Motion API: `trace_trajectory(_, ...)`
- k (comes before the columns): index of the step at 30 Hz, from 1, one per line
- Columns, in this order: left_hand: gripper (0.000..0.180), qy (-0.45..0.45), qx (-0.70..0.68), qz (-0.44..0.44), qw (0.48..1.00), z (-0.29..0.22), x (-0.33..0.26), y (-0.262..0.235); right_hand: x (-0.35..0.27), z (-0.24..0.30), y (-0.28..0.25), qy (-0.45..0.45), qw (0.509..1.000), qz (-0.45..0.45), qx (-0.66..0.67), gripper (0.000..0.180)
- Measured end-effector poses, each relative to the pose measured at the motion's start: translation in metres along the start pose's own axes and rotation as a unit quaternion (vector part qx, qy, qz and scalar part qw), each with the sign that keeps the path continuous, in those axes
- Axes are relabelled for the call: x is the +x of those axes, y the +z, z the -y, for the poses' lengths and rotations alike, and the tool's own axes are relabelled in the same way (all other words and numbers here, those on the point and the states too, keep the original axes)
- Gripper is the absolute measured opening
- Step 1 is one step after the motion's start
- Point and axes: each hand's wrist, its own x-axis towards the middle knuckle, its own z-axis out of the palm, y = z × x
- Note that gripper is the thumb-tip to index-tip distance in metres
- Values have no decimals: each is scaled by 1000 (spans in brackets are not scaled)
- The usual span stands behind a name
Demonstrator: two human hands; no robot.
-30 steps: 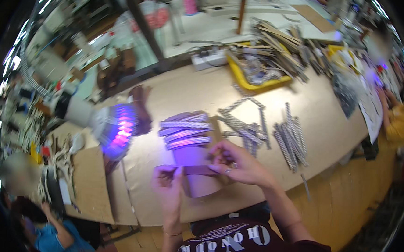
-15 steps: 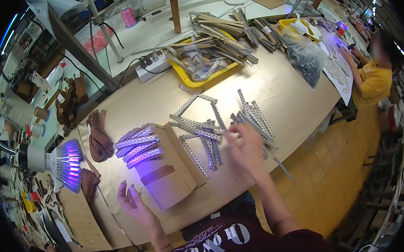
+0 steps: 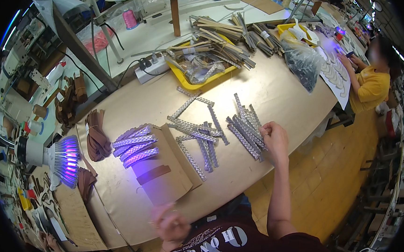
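Note:
My right hand [image 3: 276, 141] is at the right side of a pile of silvery-grey braided strips [image 3: 244, 134] near the table's front edge. Its fingers are curled closed; whatever they hold, if anything, is hidden. My left hand [image 3: 172, 223] is in front of my body by the near table edge, smeared by motion, so its fingers cannot be read. Further left, several braided strips [image 3: 135, 145] lie side by side under purple light on a brown cardboard piece [image 3: 164, 189]. A brown strap [image 3: 153, 174] lies across the cardboard. More loose braided strips [image 3: 204, 134] are scattered between cardboard and pile.
A lit purple lamp [image 3: 66, 161] stands at the left beside brown strap bundles [image 3: 98, 135]. At the back are a yellow tray [image 3: 200, 81] heaped with strips, a power strip [image 3: 152, 69] and a plastic bag [image 3: 302, 63]. A co-worker in yellow [image 3: 372, 86] works at the far right.
My right hand has moved right, from over the loose strips to the pile's right side. My left hand has drawn from beside the cardboard toward my body. The grey strip at the table edge no longer shows.

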Motion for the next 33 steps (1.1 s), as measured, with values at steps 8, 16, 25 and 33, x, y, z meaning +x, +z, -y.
trace_trajectory(8, 32, 97, -167, 214, 958, -22, 27, 43, -22, 39, -12, -116, 961, -170, 187, 11)
trace_trajectory(16, 51, -373, -406, -20, 834, -12, 86, 6, -92, 122, -21, -135, 792, 414, 428, 13)
trace_trajectory(25, 45, -423, -392, -146, 804, 42, 92, -44, -117, 201, 20, -231, 791, 448, 348, 20)
trace_trajectory(33, 38, -408, -415, -184, 792, 62, 91, -40, -118, 213, 22, -216, 835, 391, 321, 27)
